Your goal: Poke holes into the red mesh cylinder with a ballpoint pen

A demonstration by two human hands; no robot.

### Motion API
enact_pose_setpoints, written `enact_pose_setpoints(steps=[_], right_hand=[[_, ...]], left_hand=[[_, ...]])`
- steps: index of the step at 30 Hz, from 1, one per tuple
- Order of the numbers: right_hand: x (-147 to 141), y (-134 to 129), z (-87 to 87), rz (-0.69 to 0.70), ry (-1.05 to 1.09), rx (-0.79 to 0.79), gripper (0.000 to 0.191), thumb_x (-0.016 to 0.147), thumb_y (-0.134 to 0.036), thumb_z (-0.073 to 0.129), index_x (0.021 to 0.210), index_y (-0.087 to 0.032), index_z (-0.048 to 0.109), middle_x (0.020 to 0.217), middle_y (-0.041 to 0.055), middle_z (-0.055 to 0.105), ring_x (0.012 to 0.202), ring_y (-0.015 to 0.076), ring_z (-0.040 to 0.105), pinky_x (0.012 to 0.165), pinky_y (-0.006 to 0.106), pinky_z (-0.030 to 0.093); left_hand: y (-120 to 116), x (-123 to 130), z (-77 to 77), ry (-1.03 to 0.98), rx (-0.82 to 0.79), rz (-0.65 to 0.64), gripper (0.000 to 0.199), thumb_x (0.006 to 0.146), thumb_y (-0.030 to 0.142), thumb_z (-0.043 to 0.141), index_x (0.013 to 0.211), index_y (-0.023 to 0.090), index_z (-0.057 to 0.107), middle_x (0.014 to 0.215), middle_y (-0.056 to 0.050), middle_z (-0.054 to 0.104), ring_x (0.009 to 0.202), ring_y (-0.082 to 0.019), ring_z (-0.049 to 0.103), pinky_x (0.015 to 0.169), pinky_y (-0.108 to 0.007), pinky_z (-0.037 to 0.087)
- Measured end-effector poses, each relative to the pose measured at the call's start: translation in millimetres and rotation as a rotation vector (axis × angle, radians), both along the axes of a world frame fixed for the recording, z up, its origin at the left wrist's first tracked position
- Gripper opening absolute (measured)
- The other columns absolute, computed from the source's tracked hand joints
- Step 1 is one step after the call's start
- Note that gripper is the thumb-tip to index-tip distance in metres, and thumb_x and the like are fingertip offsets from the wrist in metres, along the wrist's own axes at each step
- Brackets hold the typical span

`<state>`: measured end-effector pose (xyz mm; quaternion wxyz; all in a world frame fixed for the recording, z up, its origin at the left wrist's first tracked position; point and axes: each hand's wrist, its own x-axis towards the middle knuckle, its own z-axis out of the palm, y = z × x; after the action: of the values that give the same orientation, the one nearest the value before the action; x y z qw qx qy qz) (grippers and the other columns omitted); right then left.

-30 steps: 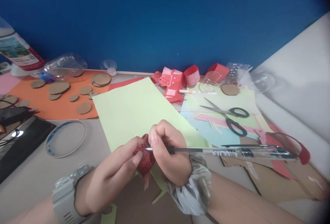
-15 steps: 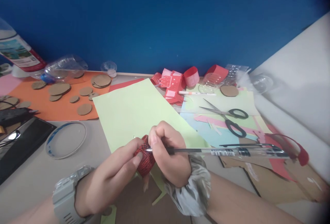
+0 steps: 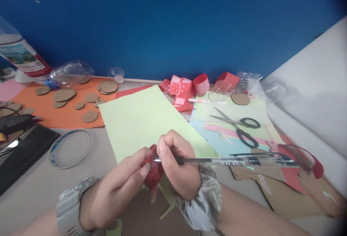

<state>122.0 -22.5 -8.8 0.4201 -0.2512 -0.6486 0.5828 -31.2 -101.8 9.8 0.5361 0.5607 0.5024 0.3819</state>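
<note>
Between my two hands is a small dark red woven piece [image 3: 155, 172]. My left hand [image 3: 119, 185], with a grey watch on its wrist, pinches it between thumb and fingers. My right hand [image 3: 180, 163] is closed on a clear-barrelled pen [image 3: 233, 161] that lies nearly level, its metal tip touching or very near the red piece. Behind both hands lies a pale green sheet [image 3: 141, 116]. Part of the red piece is hidden by my fingers.
Black-handled scissors [image 3: 238, 123] lie on coloured papers at the right. Cardboard discs [image 3: 64, 95] rest on an orange sheet [image 3: 54, 114] at the left, near a tape ring [image 3: 51, 152]. Red paper pieces [image 3: 183, 91] stand by the blue wall. A clear plastic bottle [image 3: 72, 73] lies behind the discs.
The view has shifted slightly. Both hands keep nearly the same hold on the red piece and the pen.
</note>
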Motion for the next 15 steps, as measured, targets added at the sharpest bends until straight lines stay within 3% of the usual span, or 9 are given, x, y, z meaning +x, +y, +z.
enact_pose_setpoints(steps=[15], right_hand=[[-0.4, -0.5, 2.7, -0.008, 0.004, -0.011, 0.026, 0.099, -0.024, 0.049, 0.074, -0.024, 0.042, 0.062, -0.0064, 0.038, 0.053, 0.0104, 0.036, 0.051, 0.027, 0.031]], left_hand=[[-1.5, 0.7, -0.7, -0.035, -0.016, 0.022, 0.027, 0.110, 0.028, 0.036, 0.093, 0.022, 0.056, 0.085, 0.000, 0.062, 0.079, -0.018, 0.053, 0.078, -0.026, 0.044]])
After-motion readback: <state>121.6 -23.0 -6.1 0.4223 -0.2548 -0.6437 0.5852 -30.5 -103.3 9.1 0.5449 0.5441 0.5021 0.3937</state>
